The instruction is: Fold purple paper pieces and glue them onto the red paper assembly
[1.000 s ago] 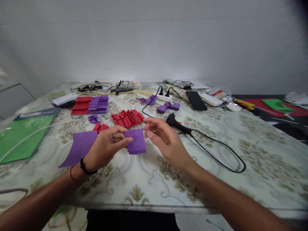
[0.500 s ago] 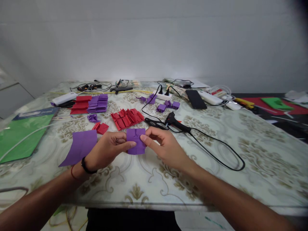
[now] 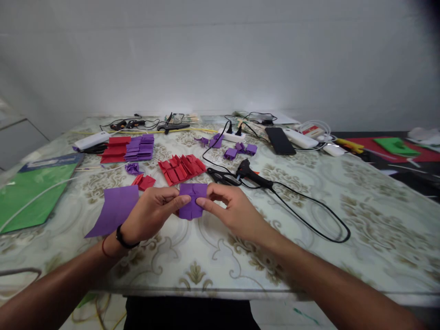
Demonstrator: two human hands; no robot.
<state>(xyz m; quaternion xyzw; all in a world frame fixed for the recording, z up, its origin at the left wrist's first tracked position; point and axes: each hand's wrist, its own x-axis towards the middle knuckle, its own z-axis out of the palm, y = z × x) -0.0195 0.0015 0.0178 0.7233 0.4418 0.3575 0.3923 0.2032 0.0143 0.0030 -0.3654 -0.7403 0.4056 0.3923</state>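
A small creased piece of purple paper (image 3: 191,211) is held up between both hands above the table. My left hand (image 3: 156,208) pinches its left side, with the thumb lying across the front. From the other side my right hand (image 3: 228,206) grips the right part, thumb pressed on the face near the middle crease; the fingers behind the paper are partly hidden. Beside my left wrist lies a larger sheet of purple paper (image 3: 115,206). Just beyond the hands are folded red paper pieces (image 3: 181,168) and a smaller red paper piece (image 3: 144,182).
Scissors (image 3: 223,177) and a black glue gun (image 3: 254,174) with a looping cord lie right of centre. Farther back are a power strip (image 3: 232,137), a phone (image 3: 280,141), folded purple pieces (image 3: 240,150) and stacked purple strips (image 3: 140,147). A green pack (image 3: 37,197) lies left.
My right thumb has slid inward toward the middle of the purple paper, and both thumbs are now closer together. The paper has shifted slightly left and tilted a little.
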